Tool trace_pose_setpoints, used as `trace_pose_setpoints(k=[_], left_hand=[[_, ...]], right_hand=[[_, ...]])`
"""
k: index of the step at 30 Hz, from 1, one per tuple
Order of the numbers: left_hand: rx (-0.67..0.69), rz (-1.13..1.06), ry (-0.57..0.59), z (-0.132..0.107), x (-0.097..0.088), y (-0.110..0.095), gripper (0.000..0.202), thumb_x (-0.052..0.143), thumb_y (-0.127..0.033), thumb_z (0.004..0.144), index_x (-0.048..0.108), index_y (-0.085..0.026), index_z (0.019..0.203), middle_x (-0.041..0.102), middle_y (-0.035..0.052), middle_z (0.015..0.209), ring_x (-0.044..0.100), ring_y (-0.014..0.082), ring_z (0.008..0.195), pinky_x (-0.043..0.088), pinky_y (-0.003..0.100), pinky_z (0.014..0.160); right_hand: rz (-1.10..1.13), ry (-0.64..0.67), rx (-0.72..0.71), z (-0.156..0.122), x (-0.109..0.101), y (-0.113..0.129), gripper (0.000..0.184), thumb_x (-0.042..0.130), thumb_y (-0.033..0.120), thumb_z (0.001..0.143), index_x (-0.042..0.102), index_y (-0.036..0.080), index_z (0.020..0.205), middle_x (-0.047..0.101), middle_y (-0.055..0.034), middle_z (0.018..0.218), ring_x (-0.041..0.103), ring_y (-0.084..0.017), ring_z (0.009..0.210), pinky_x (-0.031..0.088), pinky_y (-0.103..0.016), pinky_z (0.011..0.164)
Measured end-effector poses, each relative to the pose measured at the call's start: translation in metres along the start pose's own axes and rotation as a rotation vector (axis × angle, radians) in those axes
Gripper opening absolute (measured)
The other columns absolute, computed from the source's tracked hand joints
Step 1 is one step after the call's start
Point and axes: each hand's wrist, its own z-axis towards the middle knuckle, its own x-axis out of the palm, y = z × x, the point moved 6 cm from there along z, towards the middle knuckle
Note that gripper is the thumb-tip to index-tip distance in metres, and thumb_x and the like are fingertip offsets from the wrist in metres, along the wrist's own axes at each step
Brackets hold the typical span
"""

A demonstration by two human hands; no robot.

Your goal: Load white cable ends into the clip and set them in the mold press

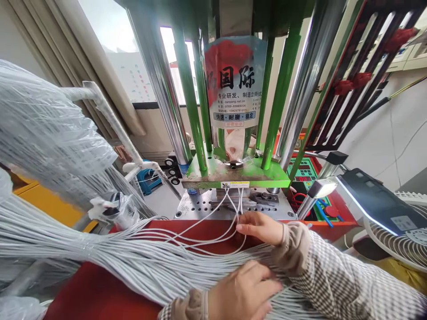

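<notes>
My right hand (262, 227) reaches in from the right, thumb and fingers closed on a thin white cable (245, 243) just in front of the press. Several such cables run up from the bundle into the gap under the green plate (213, 181); their ends are hidden there. Lower down, my left hand (245, 291) lies over the thick bundle of light grey cables (156, 262), slightly blurred. Its fingers point right and are somewhat apart, touching the cables. Whether a single cable lies under them is hidden.
Steel columns (160, 84) and green rods flank the press above its drilled metal base (200, 205). At left stands a wrapped white frame (116, 120) beside plastic-covered cables. To the right are a control panel (305, 171), a lamp (322, 186) and a fan (393, 249). Red covering (96, 293) lies beneath the bundle.
</notes>
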Motion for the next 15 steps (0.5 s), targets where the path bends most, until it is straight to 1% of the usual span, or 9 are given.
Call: trace_pose_setpoints(k=[1, 3, 4, 6, 8, 9, 11, 13, 15], left_hand=[[-0.085, 0.009, -0.020, 0.006, 0.000, 0.007, 0.042, 0.048, -0.027, 0.090, 0.048, -0.027, 0.132, 0.056, 0.0043, 0.130, 0.048, 0.0190, 0.120, 0.037, 0.029, 0.106], [-0.338, 0.074, -0.065, 0.002, -0.006, 0.031, 0.048, 0.052, -0.030, 0.087, 0.046, -0.025, 0.134, 0.051, 0.0072, 0.135, 0.046, 0.0243, 0.123, 0.036, 0.038, 0.108], [-0.446, 0.098, -0.078, -0.004, -0.011, 0.043, 0.050, 0.055, -0.032, 0.085, 0.046, -0.023, 0.133, 0.052, 0.0090, 0.134, 0.048, 0.0265, 0.121, 0.037, 0.041, 0.106], [-0.544, 0.081, -0.039, -0.015, -0.021, 0.060, 0.045, 0.060, -0.035, 0.081, 0.054, -0.024, 0.124, 0.059, 0.0081, 0.124, 0.055, 0.0264, 0.111, 0.043, 0.040, 0.098], [-0.542, 0.025, 0.023, -0.015, -0.034, 0.068, 0.027, 0.059, -0.036, 0.081, 0.064, -0.026, 0.105, 0.067, 0.0024, 0.105, 0.060, 0.0218, 0.097, 0.046, 0.032, 0.088], [-0.535, 0.003, 0.036, -0.013, -0.041, 0.070, 0.019, 0.057, -0.037, 0.082, 0.067, -0.026, 0.095, 0.067, 0.0004, 0.095, 0.061, 0.0196, 0.092, 0.046, 0.029, 0.083], [-0.523, -0.044, 0.031, -0.006, -0.057, 0.071, 0.026, 0.050, -0.041, 0.087, 0.068, -0.023, 0.080, 0.064, -0.0003, 0.083, 0.060, 0.0164, 0.082, 0.044, 0.025, 0.075], [-0.485, -0.128, -0.003, 0.002, -0.067, 0.070, 0.034, 0.042, -0.043, 0.091, 0.068, -0.022, 0.084, 0.064, 0.0005, 0.088, 0.058, 0.0150, 0.082, 0.043, 0.024, 0.077], [-0.467, -0.212, 0.011, 0.006, -0.065, 0.072, 0.034, 0.037, -0.039, 0.092, 0.067, -0.023, 0.099, 0.066, 0.0007, 0.094, 0.058, 0.0152, 0.086, 0.042, 0.025, 0.081]], right_hand=[[0.039, 0.014, -0.040, 0.009, 0.001, 0.006, 0.055, 0.039, 0.070, 0.084, 0.054, 0.019, 0.073, 0.063, -0.0030, 0.076, 0.058, -0.017, 0.070, 0.048, -0.029, 0.063], [0.064, 0.014, -0.111, 0.009, 0.000, 0.015, 0.054, 0.035, 0.068, 0.087, 0.052, 0.019, 0.073, 0.064, -0.0055, 0.093, 0.060, -0.017, 0.085, 0.048, -0.029, 0.073], [0.016, 0.017, -0.131, 0.002, 0.001, 0.018, 0.051, 0.037, 0.064, 0.089, 0.052, 0.019, 0.072, 0.064, -0.0061, 0.097, 0.059, -0.018, 0.088, 0.048, -0.029, 0.076], [-0.146, 0.026, -0.128, -0.014, 0.008, 0.019, 0.039, 0.047, 0.052, 0.089, 0.057, 0.018, 0.073, 0.066, -0.0068, 0.094, 0.060, -0.019, 0.086, 0.046, -0.032, 0.076], [-0.317, 0.049, -0.099, -0.030, 0.020, 0.016, 0.027, 0.058, 0.044, 0.083, 0.064, 0.018, 0.089, 0.067, -0.0079, 0.092, 0.060, -0.023, 0.083, 0.045, -0.036, 0.075], [-0.374, 0.061, -0.089, -0.037, 0.024, 0.013, 0.034, 0.063, 0.042, 0.080, 0.063, 0.018, 0.103, 0.068, -0.0088, 0.095, 0.060, -0.025, 0.084, 0.044, -0.038, 0.076], [-0.499, 0.043, -0.070, -0.049, 0.022, 0.007, 0.049, 0.064, 0.037, 0.080, 0.055, 0.018, 0.124, 0.068, -0.0098, 0.100, 0.061, -0.026, 0.086, 0.042, -0.039, 0.080], [-0.682, -0.041, -0.005, -0.063, -0.001, -0.005, 0.036, 0.056, 0.027, 0.086, 0.057, 0.020, 0.121, 0.070, -0.0080, 0.092, 0.062, -0.023, 0.081, 0.042, -0.038, 0.078], [-0.861, -0.138, 0.080, -0.078, -0.031, -0.016, 0.023, 0.049, 0.020, 0.088, 0.066, 0.022, 0.104, 0.070, -0.0067, 0.081, 0.063, -0.024, 0.076, 0.041, -0.039, 0.074]])
